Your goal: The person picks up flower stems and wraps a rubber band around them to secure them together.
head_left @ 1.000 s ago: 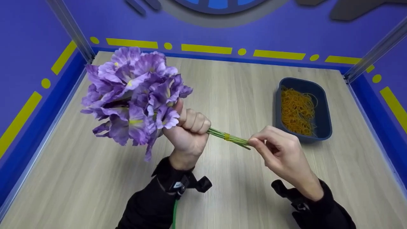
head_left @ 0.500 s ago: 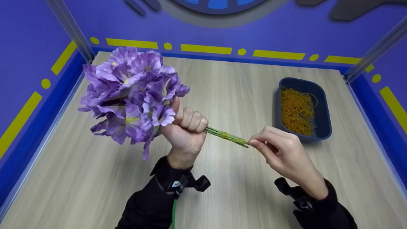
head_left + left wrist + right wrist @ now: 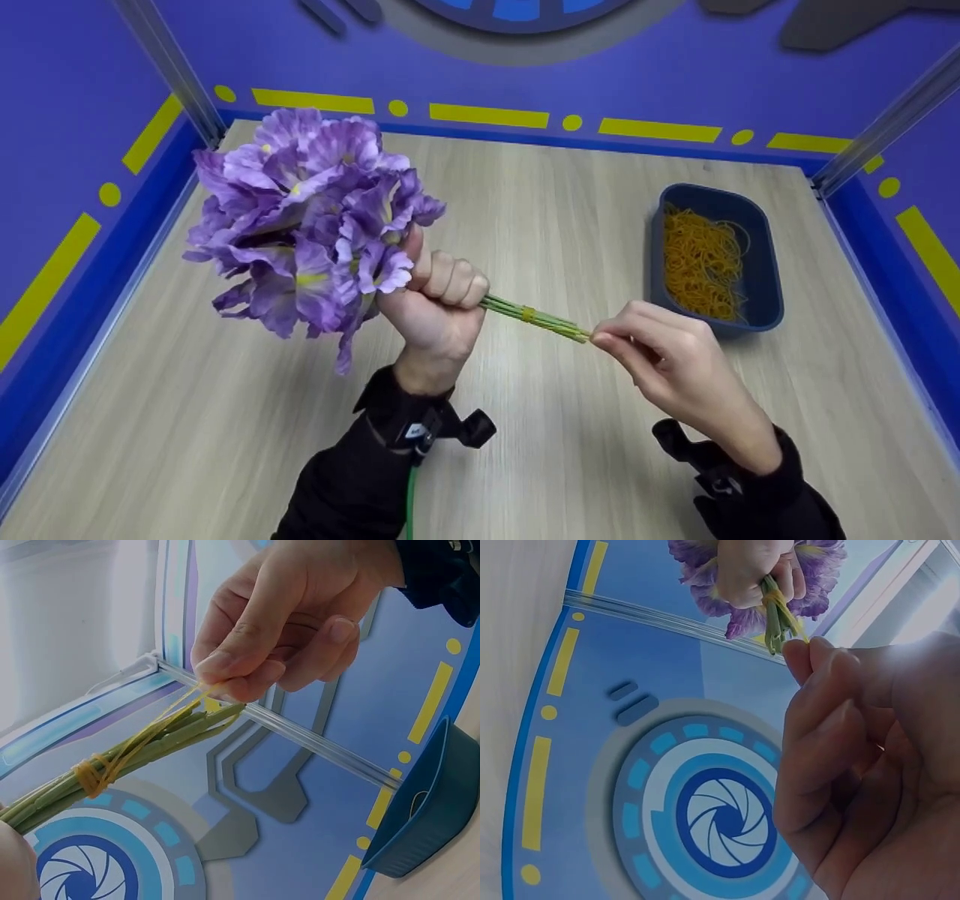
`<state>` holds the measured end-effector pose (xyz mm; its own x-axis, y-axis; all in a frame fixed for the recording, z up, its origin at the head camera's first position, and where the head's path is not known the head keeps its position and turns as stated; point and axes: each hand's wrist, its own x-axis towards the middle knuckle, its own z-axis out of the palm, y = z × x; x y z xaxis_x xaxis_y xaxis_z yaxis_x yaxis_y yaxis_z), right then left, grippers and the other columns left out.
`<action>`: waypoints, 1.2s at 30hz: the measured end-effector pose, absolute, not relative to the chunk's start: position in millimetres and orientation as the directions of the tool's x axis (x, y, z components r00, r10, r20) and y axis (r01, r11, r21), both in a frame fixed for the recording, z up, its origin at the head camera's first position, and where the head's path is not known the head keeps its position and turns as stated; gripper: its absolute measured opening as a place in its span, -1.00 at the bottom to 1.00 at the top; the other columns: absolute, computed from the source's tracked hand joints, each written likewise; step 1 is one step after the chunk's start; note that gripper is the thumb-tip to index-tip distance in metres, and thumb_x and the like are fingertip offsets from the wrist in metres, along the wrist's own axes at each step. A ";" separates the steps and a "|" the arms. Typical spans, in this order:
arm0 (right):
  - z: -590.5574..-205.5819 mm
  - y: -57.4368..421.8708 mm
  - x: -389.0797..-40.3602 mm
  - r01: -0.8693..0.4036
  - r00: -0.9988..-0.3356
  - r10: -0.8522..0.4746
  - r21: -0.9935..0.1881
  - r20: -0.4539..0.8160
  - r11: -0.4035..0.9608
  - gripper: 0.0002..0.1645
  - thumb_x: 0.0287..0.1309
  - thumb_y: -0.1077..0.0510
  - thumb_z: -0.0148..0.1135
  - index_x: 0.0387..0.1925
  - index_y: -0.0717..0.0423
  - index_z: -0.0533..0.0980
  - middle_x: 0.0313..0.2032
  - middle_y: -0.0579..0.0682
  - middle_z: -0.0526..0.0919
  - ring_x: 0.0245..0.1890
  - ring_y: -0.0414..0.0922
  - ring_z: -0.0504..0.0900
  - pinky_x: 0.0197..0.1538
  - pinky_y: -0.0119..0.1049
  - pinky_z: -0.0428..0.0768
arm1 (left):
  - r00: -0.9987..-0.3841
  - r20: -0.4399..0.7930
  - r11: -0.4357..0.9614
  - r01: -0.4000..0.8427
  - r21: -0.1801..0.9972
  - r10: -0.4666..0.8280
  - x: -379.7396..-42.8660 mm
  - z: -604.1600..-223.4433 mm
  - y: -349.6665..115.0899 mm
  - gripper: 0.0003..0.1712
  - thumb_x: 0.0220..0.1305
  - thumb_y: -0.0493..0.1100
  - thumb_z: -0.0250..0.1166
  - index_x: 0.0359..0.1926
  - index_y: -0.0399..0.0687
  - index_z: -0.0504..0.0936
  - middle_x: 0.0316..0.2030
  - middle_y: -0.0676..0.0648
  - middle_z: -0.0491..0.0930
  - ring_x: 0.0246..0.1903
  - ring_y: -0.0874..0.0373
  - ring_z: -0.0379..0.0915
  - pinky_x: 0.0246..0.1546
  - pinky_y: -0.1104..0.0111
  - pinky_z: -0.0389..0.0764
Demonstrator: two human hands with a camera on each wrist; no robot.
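Note:
My left hand grips a bunch of purple artificial flowers by the green stems, blooms to the left and stem ends pointing right. A yellow rubber band is wound round the stems, between the left fist and the cut ends. From that winding a stretched loop runs along the stems to my right hand, whose thumb and index finger pinch it just past the stem ends. In the right wrist view the right hand fills the lower right, with the taut band at its fingertips.
A dark blue plastic box with a heap of yellow rubber bands stands on the wooden table at the right. Blue printed panels wall the table at the back and sides. A green cable hangs from the left wrist.
The left hand and flowers have shifted slightly left. The right hand has drawn a little to the right, opening a small gap from the stem ends and stretching the band.

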<state>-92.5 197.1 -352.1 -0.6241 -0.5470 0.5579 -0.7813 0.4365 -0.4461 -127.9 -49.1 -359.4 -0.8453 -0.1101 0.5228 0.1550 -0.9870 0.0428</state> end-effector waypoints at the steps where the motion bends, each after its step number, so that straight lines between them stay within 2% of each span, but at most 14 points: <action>1: -351.8 197.6 -92.5 -0.781 -0.625 -0.547 -0.444 0.557 0.439 -0.66 0.07 0.46 0.43 -0.24 -0.04 0.66 -0.42 -0.22 0.55 -0.57 -0.34 0.33 -0.53 -0.58 0.28 | -0.845 0.523 -0.987 0.154 0.043 -0.109 -127.8 -359.5 -49.2 -0.35 0.39 -0.14 0.19 -0.68 0.10 -0.06 -0.76 0.14 -0.12 -0.73 0.32 -0.28 -0.72 0.48 -0.18; 9: -350.8 202.5 -94.1 -0.798 -0.601 -0.569 -0.392 0.560 0.458 -0.69 0.10 0.42 0.42 -0.21 -0.02 0.67 -0.40 -0.22 0.56 -0.57 -0.36 0.34 -0.53 -0.60 0.29 | -0.856 0.512 -0.992 0.108 0.060 -0.063 -127.0 -360.4 -49.0 -0.34 0.40 -0.12 0.19 -0.68 0.10 -0.07 -0.75 0.14 -0.12 -0.73 0.31 -0.29 -0.71 0.48 -0.19; 15: -353.8 203.2 -99.8 -0.847 -0.529 -0.627 -0.312 0.571 0.431 -0.93 0.36 0.22 0.28 -0.19 0.02 0.65 -0.37 -0.19 0.58 -0.56 -0.35 0.36 -0.53 -0.58 0.31 | -0.859 0.510 -0.996 0.070 0.048 -0.036 -128.0 -361.1 -49.0 -0.35 0.42 -0.12 0.18 -0.67 0.09 -0.07 -0.74 0.14 -0.13 -0.73 0.32 -0.29 -0.70 0.49 -0.19; 21: -352.5 202.1 -102.9 -0.870 -0.478 -0.646 -0.217 0.595 0.444 -0.75 0.51 0.04 0.09 -0.20 0.02 0.65 -0.36 -0.18 0.61 -0.56 -0.35 0.45 -0.57 -0.56 0.34 | -0.866 0.500 -0.999 0.006 0.051 0.020 -127.1 -361.4 -46.9 -0.34 0.41 -0.14 0.18 -0.69 0.11 -0.07 -0.76 0.15 -0.13 -0.74 0.33 -0.28 -0.71 0.49 -0.18; 28: -355.0 190.0 -104.6 -0.886 -0.406 -0.617 -0.125 0.675 0.446 -0.73 0.50 0.06 0.11 -0.24 0.08 0.65 -0.37 -0.14 0.62 -0.58 -0.30 0.56 -0.61 -0.49 0.42 | -0.879 0.469 -0.996 -0.065 0.067 0.089 -126.2 -362.0 -44.2 -0.33 0.39 -0.13 0.20 -0.71 0.13 -0.07 -0.77 0.16 -0.12 -0.75 0.33 -0.27 -0.71 0.49 -0.19; 36: -361.6 179.1 -107.1 -0.903 -0.355 -0.590 -0.101 0.725 0.419 -0.75 0.47 0.09 0.14 -0.27 0.13 0.64 -0.37 -0.10 0.63 -0.56 -0.26 0.61 -0.56 -0.41 0.54 | -0.870 0.467 -0.987 -0.125 0.099 0.157 -126.3 -366.3 -37.5 -0.32 0.39 -0.12 0.21 -0.71 0.13 -0.07 -0.78 0.16 -0.13 -0.75 0.33 -0.28 -0.72 0.49 -0.20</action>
